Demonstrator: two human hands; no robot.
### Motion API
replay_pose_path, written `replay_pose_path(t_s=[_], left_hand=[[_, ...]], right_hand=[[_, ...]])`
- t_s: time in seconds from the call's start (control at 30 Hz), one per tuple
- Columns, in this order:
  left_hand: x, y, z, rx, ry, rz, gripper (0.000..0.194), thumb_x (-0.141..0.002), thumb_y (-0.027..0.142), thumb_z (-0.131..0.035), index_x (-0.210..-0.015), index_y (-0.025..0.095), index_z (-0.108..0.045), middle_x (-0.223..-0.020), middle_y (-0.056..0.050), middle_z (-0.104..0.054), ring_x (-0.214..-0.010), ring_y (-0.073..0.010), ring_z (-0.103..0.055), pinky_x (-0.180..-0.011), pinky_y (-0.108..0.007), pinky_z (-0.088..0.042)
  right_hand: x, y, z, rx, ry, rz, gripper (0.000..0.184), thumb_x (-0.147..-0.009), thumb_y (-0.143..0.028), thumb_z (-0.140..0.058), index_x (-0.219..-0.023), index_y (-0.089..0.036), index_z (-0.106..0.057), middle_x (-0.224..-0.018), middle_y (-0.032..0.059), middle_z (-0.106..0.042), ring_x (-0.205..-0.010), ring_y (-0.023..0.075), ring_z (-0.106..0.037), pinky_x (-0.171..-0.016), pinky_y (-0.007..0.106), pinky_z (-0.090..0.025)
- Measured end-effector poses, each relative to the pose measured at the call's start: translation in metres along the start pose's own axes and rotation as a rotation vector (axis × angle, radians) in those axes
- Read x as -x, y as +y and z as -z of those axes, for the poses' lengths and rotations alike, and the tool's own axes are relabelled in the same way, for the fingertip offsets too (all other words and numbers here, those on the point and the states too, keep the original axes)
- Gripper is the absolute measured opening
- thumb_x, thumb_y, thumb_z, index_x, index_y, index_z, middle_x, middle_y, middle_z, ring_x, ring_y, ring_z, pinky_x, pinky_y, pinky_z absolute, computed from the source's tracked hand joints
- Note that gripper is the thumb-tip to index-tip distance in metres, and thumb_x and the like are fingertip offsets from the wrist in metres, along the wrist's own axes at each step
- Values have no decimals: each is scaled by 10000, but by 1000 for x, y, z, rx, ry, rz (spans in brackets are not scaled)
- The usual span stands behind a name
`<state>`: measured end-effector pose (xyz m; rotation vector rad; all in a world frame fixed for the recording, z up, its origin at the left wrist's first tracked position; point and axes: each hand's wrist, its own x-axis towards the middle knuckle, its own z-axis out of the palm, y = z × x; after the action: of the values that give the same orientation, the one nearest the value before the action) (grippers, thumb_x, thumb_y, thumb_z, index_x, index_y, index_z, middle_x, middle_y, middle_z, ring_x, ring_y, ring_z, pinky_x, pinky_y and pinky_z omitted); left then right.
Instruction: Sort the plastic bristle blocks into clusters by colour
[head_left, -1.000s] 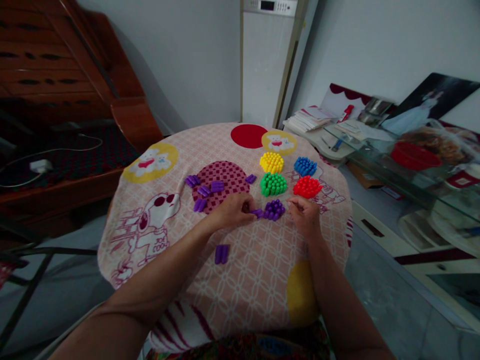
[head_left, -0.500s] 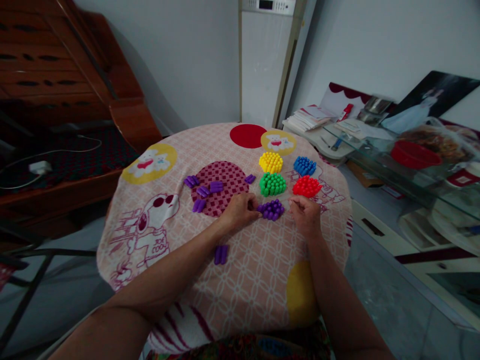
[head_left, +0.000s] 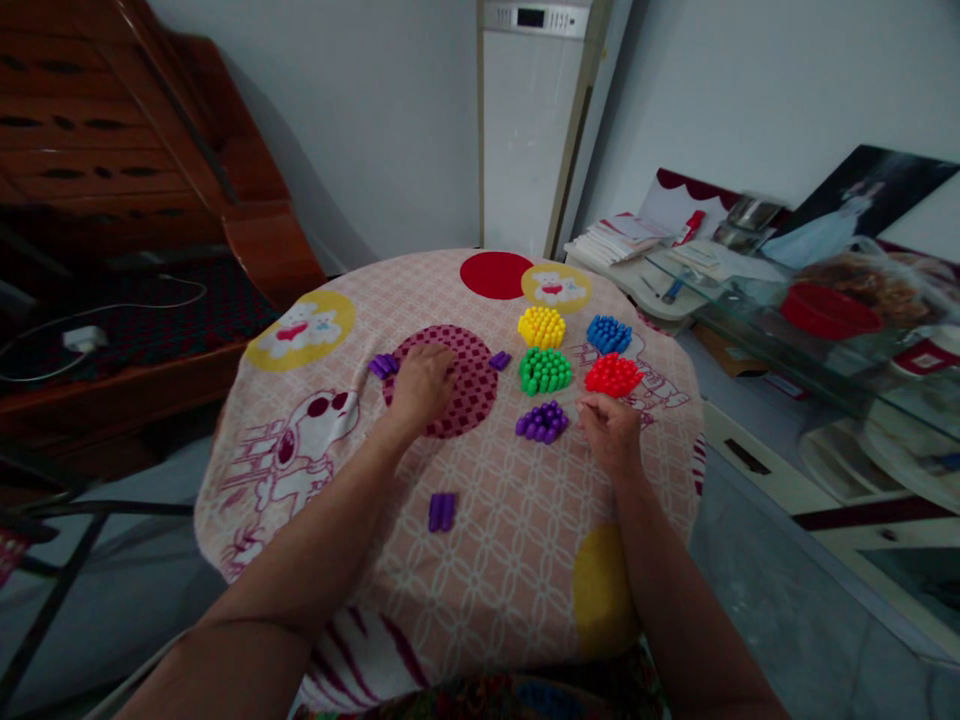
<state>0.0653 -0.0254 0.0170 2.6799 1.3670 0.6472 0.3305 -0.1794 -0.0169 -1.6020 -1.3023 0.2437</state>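
My left hand [head_left: 426, 385] is over the dark checkered circle on the cloth, palm down with its fingers stretched forward. It covers the purple pieces lying there. A small group of purple sticks [head_left: 383, 366] shows just left of it, and another small purple group [head_left: 500, 360] lies to its right. My right hand [head_left: 611, 430] rests with fingertips pinched, right beside the standing purple cluster [head_left: 542, 422]; what the pinch holds, if anything, is hidden. Behind stand bundles of green [head_left: 545, 371], red [head_left: 613, 375], yellow [head_left: 541, 327] and blue [head_left: 609, 334] sticks. Nearer me lie purple sticks [head_left: 442, 511] side by side.
A patterned cloth [head_left: 495, 590] covers the round table. To the right, a glass-topped cabinet [head_left: 757, 320] carries papers [head_left: 619, 238] and a red bowl [head_left: 831, 308]. A wooden bench [head_left: 262, 235] stands at left, with a white charger [head_left: 84, 340] on its seat.
My left hand has moved left and away from me, from beside the purple cluster to over the purple pieces on the checkered circle. My right hand has stayed in place.
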Motion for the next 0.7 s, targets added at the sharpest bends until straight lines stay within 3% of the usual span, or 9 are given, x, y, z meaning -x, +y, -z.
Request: replay_pose_path(t_s=[0.13,0.2,0.33,0.47,0.6,0.7], left_hand=[[0,-18,0,-205,-206,-19,327,-853,246,-556,-1144,155,-674,-1167,-137,-710,-1121,-281,-625,-1061,-419,-398],[-1,-18,-1,-235,-239,-31,318,-848,227,-543,-1126,155,-680,-1133,-143,-722,-1087,-282,-641,-1040,-414,-411],[-4,-18,1,-276,-170,72,283,-858,183,-472,-1011,108,-698,-1001,-191,-738,-957,-302,-682,-919,-404,-478],[-3,-22,10,-175,-24,231,322,-856,170,-451,-1036,121,-714,-965,-172,-751,-874,-283,-703,-803,-358,-514],[3,5,9,148,115,158,335,-846,173,-501,-1095,182,-724,-1024,-94,-763,-912,-234,-702,-850,-312,-515],[8,43,-4,361,83,28,321,-842,146,-503,-1064,183,-733,-982,-54,-767,-844,-179,-697,-815,-260,-515]], right_hand=[[-1,-2,0,2,2,4,218,-819,-322,-564,-781,-169,-714,-622,14,-657,-574,159,-612,-537,248,-458],[-1,-3,0,5,4,3,219,-818,-325,-565,-779,-169,-714,-610,11,-651,-561,157,-603,-533,248,-456],[-1,-2,0,6,7,-9,224,-821,-335,-562,-777,-175,-713,-587,5,-636,-552,155,-592,-522,244,-447],[-2,-3,0,14,11,-4,218,-812,-333,-561,-759,-177,-705,-578,-2,-629,-541,152,-581,-523,243,-441],[-2,-5,0,23,1,9,213,-814,-323,-559,-758,-174,-701,-585,-1,-631,-546,149,-585,-534,241,-439],[-1,-4,0,23,-1,10,215,-821,-321,-556,-768,-174,-703,-600,2,-639,-561,153,-597,-545,245,-444]])
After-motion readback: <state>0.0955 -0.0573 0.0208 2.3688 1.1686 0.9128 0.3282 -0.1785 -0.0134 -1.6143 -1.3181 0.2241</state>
